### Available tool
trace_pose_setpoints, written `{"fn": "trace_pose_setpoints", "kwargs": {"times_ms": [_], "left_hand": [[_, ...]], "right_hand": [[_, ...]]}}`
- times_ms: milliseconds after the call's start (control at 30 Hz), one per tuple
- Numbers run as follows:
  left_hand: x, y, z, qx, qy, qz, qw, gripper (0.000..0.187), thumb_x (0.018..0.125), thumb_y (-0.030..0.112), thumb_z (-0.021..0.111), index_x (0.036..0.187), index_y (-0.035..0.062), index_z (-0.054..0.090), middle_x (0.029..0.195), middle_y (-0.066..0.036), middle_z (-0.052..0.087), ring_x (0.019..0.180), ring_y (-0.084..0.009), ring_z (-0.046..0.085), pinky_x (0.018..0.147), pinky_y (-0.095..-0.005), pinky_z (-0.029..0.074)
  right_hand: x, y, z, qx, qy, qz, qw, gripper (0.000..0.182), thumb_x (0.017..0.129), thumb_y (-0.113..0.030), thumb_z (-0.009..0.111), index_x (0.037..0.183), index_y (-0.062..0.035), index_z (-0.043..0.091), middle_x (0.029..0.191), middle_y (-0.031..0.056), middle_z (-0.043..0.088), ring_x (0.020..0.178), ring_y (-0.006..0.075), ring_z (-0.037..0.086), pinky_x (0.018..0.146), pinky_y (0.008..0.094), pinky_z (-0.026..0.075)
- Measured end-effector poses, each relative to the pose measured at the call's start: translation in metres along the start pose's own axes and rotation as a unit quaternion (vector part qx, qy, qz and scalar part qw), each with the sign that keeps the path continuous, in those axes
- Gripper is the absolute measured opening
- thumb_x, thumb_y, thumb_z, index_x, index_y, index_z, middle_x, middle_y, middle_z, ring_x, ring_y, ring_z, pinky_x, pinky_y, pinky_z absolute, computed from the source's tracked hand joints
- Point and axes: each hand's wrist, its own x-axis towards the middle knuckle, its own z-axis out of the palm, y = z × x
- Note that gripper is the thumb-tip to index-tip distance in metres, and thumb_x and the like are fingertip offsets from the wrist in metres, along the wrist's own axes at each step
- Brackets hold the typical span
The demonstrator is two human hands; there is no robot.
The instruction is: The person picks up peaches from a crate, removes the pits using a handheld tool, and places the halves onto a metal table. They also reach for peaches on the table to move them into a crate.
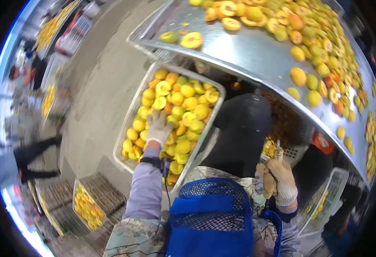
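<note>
My left hand [159,127], in a light glove, lies with its fingers spread on top of yellow peaches [177,99], some whole and some halved. They fill a pale plastic crate [215,115] on my left side. By my right thigh, my right hand [277,177], gloved in beige, is closed around a small knife [278,146] whose narrow metal part points up. The fingers hide most of its handle. Just beyond this hand, cut yellow pieces [269,147] sit in a low container, partly covered by my leg.
A sloping metal table [239,51] bears many halved peaches [320,55] ahead and right. Another crate [331,201] stands at lower right. Stacked crates [98,192] with fruit are at lower left. Across the concrete floor [98,85], a person [31,158] stands at far left.
</note>
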Motion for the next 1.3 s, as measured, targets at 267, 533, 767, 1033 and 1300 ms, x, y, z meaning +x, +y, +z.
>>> {"fn": "trace_pose_setpoints", "kwargs": {"times_ms": [267, 533, 767, 1033, 1300], "left_hand": [[-0.021, 0.124, -0.059, -0.332, 0.131, 0.222, 0.907, 0.052, 0.094, 0.022, 0.059, 0.139, -0.0013, 0.047, 0.143, -0.016, 0.048, 0.135, -0.0248, 0.041, 0.113, -0.0344, 0.029], [-0.061, 0.282, -0.092, -0.329, 0.005, 0.43, 0.841, 0.044, 0.095, 0.026, 0.058, 0.127, -0.0029, 0.057, 0.133, -0.019, 0.056, 0.127, -0.0299, 0.05, 0.108, -0.0355, 0.036], [-0.058, 0.375, -0.065, -0.172, -0.217, 0.459, 0.844, 0.045, 0.096, 0.026, 0.055, 0.131, -0.0011, 0.055, 0.132, -0.017, 0.058, 0.122, -0.0248, 0.054, 0.107, -0.0321, 0.037], [-0.019, 0.416, 0.1, 0.245, -0.339, 0.356, 0.836, 0.055, 0.093, 0.042, 0.047, 0.137, 0.0085, 0.049, 0.136, -0.018, 0.053, 0.127, -0.0338, 0.049, 0.107, -0.0407, 0.038], [0.005, 0.403, 0.177, 0.334, -0.223, 0.37, 0.838, 0.065, 0.095, 0.04, 0.044, 0.152, 0.0142, 0.023, 0.158, -0.016, 0.02, 0.145, -0.034, 0.02, 0.117, -0.0442, 0.023]], "right_hand": [[-0.028, -0.007, -0.042, 0.106, 0.14, -0.09, 0.98, 0.032, 0.098, -0.03, 0.055, 0.096, 0.0013, 0.058, 0.056, 0.0056, 0.056, 0.036, 0.0139, 0.05, 0.033, 0.0242, 0.038], [-0.057, 0.001, -0.086, 0.152, 0.141, -0.132, 0.969, 0.041, 0.095, -0.041, 0.057, 0.107, -0.0017, 0.055, 0.057, 0.0063, 0.056, 0.038, 0.0157, 0.052, 0.032, 0.0248, 0.039], [-0.073, -0.013, -0.115, 0.155, 0.176, -0.137, 0.962, 0.04, 0.091, -0.041, 0.056, 0.1, -0.0031, 0.06, 0.058, 0.0057, 0.058, 0.04, 0.0151, 0.054, 0.034, 0.0231, 0.037], [-0.049, 0.007, -0.149, 0.232, 0.151, -0.105, 0.955, 0.036, 0.096, -0.033, 0.05, 0.101, 0.002, 0.054, 0.058, 0.0097, 0.056, 0.042, 0.0176, 0.051, 0.039, 0.0265, 0.041], [-0.038, 0.015, -0.18, 0.287, 0.075, -0.053, 0.954, 0.038, 0.097, -0.03, 0.054, 0.119, 0.001, 0.049, 0.064, 0.0091, 0.06, 0.046, 0.0137, 0.055, 0.043, 0.0225, 0.044]]}}
